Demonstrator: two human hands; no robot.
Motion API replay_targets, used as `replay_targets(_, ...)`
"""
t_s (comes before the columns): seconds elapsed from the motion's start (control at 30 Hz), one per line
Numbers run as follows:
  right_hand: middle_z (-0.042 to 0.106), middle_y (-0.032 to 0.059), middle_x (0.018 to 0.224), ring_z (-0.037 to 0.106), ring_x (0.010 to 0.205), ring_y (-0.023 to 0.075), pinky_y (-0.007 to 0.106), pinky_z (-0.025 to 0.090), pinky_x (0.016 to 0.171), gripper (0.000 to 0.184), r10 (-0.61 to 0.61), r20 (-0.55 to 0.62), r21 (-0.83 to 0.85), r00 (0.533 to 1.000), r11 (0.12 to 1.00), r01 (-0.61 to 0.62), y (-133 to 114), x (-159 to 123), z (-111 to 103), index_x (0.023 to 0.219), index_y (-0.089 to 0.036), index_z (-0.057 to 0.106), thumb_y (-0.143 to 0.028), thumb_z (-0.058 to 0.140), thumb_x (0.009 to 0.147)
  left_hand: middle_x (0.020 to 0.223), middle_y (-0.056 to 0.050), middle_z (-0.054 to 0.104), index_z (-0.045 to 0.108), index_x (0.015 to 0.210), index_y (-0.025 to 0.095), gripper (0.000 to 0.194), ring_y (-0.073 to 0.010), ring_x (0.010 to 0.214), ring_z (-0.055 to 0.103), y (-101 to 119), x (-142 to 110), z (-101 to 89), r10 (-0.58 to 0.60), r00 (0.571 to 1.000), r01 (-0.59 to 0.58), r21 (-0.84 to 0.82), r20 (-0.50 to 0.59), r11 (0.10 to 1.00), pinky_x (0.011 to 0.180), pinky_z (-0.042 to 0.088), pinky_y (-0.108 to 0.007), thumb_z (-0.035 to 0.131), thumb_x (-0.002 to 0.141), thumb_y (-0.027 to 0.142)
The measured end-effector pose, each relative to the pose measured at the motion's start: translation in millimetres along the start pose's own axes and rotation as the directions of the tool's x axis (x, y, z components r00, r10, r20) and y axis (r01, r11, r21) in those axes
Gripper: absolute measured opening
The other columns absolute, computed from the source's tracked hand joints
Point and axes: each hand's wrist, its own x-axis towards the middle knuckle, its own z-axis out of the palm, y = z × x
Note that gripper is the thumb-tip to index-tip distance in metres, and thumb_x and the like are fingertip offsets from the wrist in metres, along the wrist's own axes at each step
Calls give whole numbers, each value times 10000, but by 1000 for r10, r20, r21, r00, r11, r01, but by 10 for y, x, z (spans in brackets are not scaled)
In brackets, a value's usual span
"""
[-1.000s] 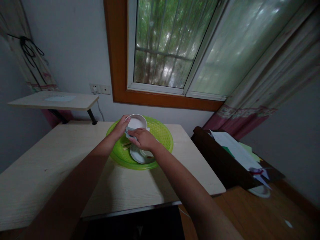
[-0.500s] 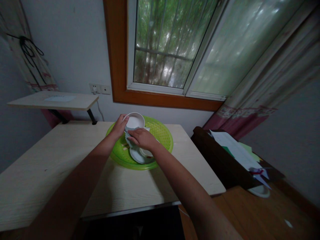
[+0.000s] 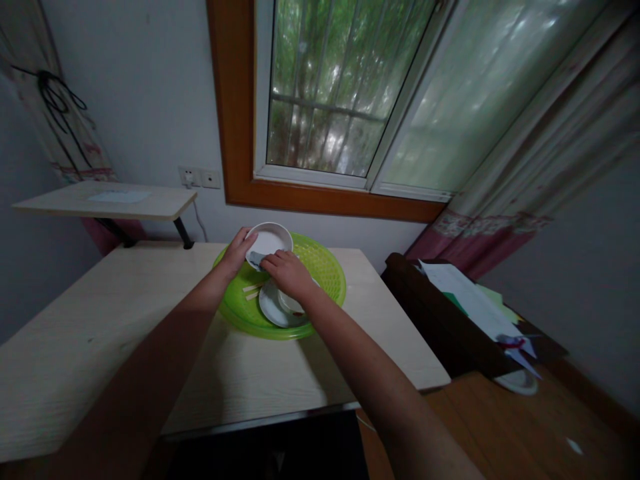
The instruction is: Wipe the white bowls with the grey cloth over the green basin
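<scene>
Grey cloth (image 3: 256,259) — one; held bowl (image 3: 274,239) — one

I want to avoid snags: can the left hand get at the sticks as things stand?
Probably not without letting go: the left hand holds the bowl, though the sticks lie nearby in the basket, with nothing over their left ends.

No text, label, brand or number can be read anywhere. Any print on the pale sheet (image 3: 120,197) lying on the raised shelf (image 3: 60,200), on the papers (image 3: 465,293) over the dark brown furniture (image 3: 425,313), or on the wall sockets (image 3: 210,179) is too small or dim to make out.
</scene>
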Motion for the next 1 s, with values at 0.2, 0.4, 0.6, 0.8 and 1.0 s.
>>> replay_targets(0.2, 682, 85, 1070, 534, 1090, 274, 428, 418, 961, 141, 9, -23, -65, 1000, 998, -11, 28, -14, -75, 1080, -190, 649, -230, 519, 1039, 934, -33, 637, 571, 1039, 209, 397, -183, 828, 609, -11, 25, -54, 7, 999, -11, -80, -42, 997, 736, 500, -291, 609, 835, 547)
replay_targets(0.4, 672, 111, 1061, 552, 1113, 274, 433, 393, 1025, 148, 130, -35, -63, 991, 989, -132, 37, -11, -78, 1058, -169, 643, -205, 501, 1040, 845, 5, 584, 569, 975, 215, 346, -164, 786, 580, -6, 28, -70, 13, 994, -12, 5, -105, 1000, 710, 476, -276, 642, 801, 505)
replay_targets(0.6, 681, 116, 1070, 567, 1089, 281, 434, 406, 1006, 150, 70, -27, -91, 997, 993, -72, 18, -9, -57, 1062, -153, 642, -201, 503, 1033, 851, 5, 539, 537, 915, 229, 307, -173, 815, 552, -16, 20, -68, 67, 980, -41, 142, -185, 989, 726, 444, -289, 620, 799, 501)
replay_targets(0.8, 691, 144, 1161, 588, 1109, 287, 439, 441, 996, 268, -65, 39, 57, 997, 996, 63, -26, -19, 22, 1200, -121, 632, -298, 572, 1007, 875, 4, 544, 516, 961, 237, 318, -173, 818, 546, -9, -11, -53, 74, 985, -32, 250, -157, 968, 725, 430, -292, 565, 838, 526)
replay_targets(1.0, 490, 165, 1551, 522, 1342, 301, 461, 352, 1171, 655, -98, 15, 182, 995, 979, 93, -39, -58, 90, 1529, -116, 407, -464, 563, 997, 859, 6, 538, 495, 929, 246, 298, -176, 811, 532, 18, -41, -29, 70, 994, -41, 286, -90, 957, 758, 429, -300, 500, 876, 539)
